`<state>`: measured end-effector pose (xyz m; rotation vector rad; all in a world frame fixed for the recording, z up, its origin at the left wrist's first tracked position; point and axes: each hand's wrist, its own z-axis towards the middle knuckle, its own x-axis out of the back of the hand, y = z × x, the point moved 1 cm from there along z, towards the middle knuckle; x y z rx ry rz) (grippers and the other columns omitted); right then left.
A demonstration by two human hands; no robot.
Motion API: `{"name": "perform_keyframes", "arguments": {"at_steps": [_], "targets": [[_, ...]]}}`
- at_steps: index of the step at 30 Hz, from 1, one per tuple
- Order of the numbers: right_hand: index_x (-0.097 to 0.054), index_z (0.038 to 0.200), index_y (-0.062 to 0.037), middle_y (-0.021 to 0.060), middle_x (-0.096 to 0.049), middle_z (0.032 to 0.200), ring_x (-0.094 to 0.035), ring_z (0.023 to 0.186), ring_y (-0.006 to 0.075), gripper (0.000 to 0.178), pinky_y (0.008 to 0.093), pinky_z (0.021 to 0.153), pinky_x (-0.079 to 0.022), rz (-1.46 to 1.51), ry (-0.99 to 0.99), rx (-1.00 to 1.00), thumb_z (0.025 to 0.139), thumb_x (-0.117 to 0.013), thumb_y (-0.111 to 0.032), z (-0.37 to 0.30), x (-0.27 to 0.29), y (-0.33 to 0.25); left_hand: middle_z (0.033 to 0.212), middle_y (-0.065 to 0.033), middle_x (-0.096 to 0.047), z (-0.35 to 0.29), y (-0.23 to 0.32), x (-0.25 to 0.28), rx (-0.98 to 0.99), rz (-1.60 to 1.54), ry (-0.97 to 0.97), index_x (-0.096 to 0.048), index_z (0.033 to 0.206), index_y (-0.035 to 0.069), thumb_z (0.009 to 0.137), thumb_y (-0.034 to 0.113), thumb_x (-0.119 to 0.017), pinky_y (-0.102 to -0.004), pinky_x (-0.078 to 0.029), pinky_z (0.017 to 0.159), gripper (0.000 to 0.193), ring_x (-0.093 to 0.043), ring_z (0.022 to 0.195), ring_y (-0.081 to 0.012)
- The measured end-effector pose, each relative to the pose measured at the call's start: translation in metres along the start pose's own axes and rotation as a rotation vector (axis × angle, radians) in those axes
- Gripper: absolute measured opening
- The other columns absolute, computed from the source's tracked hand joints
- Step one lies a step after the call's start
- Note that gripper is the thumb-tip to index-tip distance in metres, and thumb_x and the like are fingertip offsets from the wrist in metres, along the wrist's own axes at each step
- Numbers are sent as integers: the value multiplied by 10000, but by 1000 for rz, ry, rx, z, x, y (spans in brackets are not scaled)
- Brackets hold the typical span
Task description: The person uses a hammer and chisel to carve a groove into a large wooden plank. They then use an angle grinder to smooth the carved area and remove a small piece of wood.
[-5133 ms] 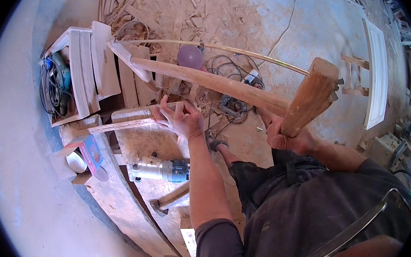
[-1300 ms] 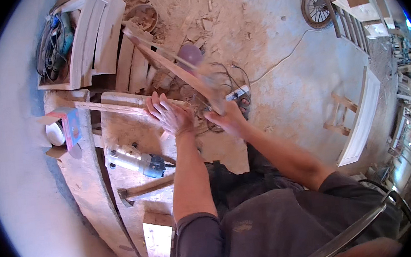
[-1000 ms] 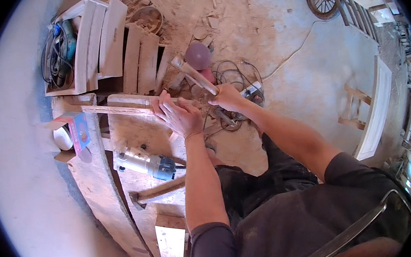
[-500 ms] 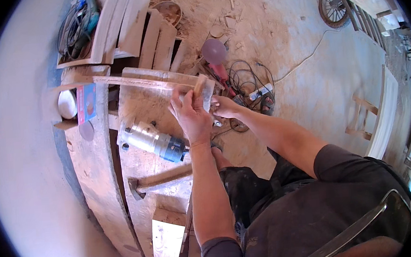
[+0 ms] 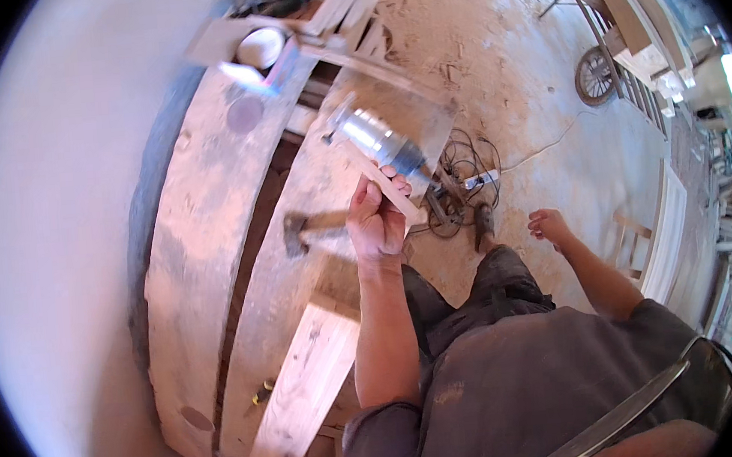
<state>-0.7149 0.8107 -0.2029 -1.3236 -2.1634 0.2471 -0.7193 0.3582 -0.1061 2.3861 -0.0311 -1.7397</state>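
Note:
My left hand is closed round a short, narrow strip of wood, held slantwise above the workbench. Just beyond the strip lies a silver and blue power tool, on its side. Nearer to me, a hammer-like tool with a wooden handle rests on the bench, its dark head pointing left. My right hand hangs over the floor to the right, away from the bench, with its fingers curled in. Whether anything small is inside them is hidden.
A pale wood beam lies on the near bench beside a small yellow and black object. A round disc and a white round container sit farther off. Cables and a power strip lie on the floor, a spoked wheel beyond.
My left hand has drawn the wood strip back toward me, away from the bench's far end. My right hand has let go and swung off to the right. The view has shifted.

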Motion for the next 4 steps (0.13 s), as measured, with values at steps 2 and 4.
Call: {"name": "perform_keyframes", "arguments": {"at_steps": [2, 4], "targets": [[-653, 1217, 2, 76, -704, 950, -671, 822, 166, 333, 325, 710, -547, -2, -57, 72, 887, -644, -39, -29, -31, -13, 1101, -149, -630, -39, 28, -1, -42, 170, 65, -550, 1268, -32, 991, 76, -577, -408, -531, 876, 299, -616, 927, -267], [-644, 1239, 3, 81, -706, 961, -674, 826, 171, 353, 331, 716, -554, -61, -186, 62, 888, -648, -33, -56, -92, 9, 962, -121, -679, -81, 48, 23, -66, 535, 202, -645, 1106, -3, 977, 104, -609, -374, -551, 828, 171, -654, 816, -222]]}}
